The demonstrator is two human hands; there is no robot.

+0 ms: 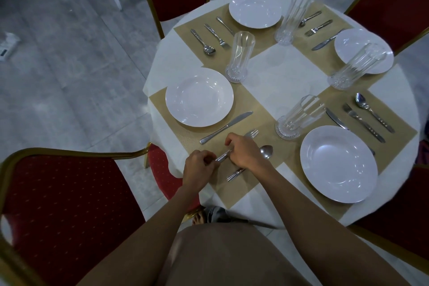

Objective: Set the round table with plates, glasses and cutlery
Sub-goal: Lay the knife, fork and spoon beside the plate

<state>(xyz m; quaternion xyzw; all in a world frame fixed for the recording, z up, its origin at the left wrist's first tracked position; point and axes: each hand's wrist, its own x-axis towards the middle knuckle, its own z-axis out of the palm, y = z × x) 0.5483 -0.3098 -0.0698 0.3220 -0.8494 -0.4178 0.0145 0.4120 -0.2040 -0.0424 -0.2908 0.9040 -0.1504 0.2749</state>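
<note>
Both hands are working over the placemat [267,123] at the seven o'clock side of the round table [283,62], where a fork and a spoon are lying side by side. The left hand [197,167] is pinching the handle end of the fork [251,133] between thumb and curled fingers, while the right hand [243,153] is lying across the same fork further along, its fingers bent down and pressed together over the shaft; only the tines are showing beyond the knuckles, pointing toward one o'clock. The spoon [265,152] is sitting just at the right hand's three o'clock side, its bowl exposed and its handle passing under the wrist; whether the hand is touching it cannot be told. A knife [226,126] is resting between the fork and a white plate [199,97] at the mat's ten o'clock end. A tall ribbed glass [239,57] is standing upright at the plate's one o'clock. Three other places around the table are each showing a plate, a glass, and cutlery, the nearest plate [339,163] sitting at the table's five o'clock. Red chairs with gold frames, one chair [58,193] at eight o'clock, are ringing the table.
</note>
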